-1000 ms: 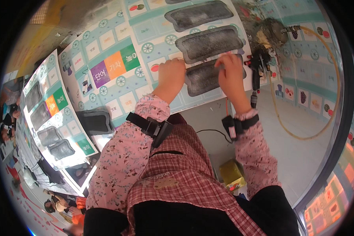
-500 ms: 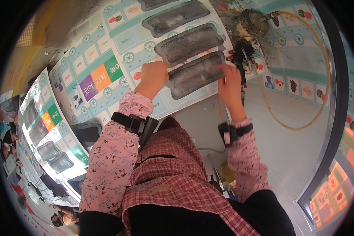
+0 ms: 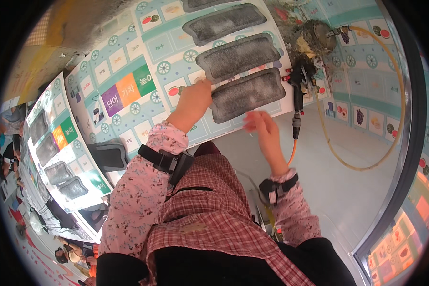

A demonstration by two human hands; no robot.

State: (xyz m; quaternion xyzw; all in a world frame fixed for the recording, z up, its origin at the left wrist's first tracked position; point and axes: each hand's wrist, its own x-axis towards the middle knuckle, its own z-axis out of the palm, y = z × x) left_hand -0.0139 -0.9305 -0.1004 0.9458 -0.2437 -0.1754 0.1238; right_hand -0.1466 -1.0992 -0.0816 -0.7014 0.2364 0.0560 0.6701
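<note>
A dark grey, speckled oblong pad [image 3: 248, 95] with slightly flared ends lies on a table covered with a printed sheet [image 3: 205, 127]. My left hand [image 3: 194, 102] is closed, its fingertips pinching the pad's left end. My right hand [image 3: 264, 136] is just off the table's front edge, below the pad. Its fingers are loosely bent, slightly blurred and apart, with nothing seen in them. Beyond this pad lie a second grey pad [image 3: 238, 57] and a third [image 3: 224, 23], in a row, with part of another at the top edge.
Right of the pads hangs a black spray gun [image 3: 298, 88] with an orange hose [image 3: 293, 151]. A yellowish hose [image 3: 401, 95] loops farther right from a crusted round fitting [image 3: 319, 35]. At left stand a dark tray-like piece [image 3: 108, 156] and another printed board [image 3: 64, 157] bearing several grey pads.
My right hand has left the pad's right end and come down and left toward me. My left hand stays at the pad's left end. The whole view has shifted slightly.
</note>
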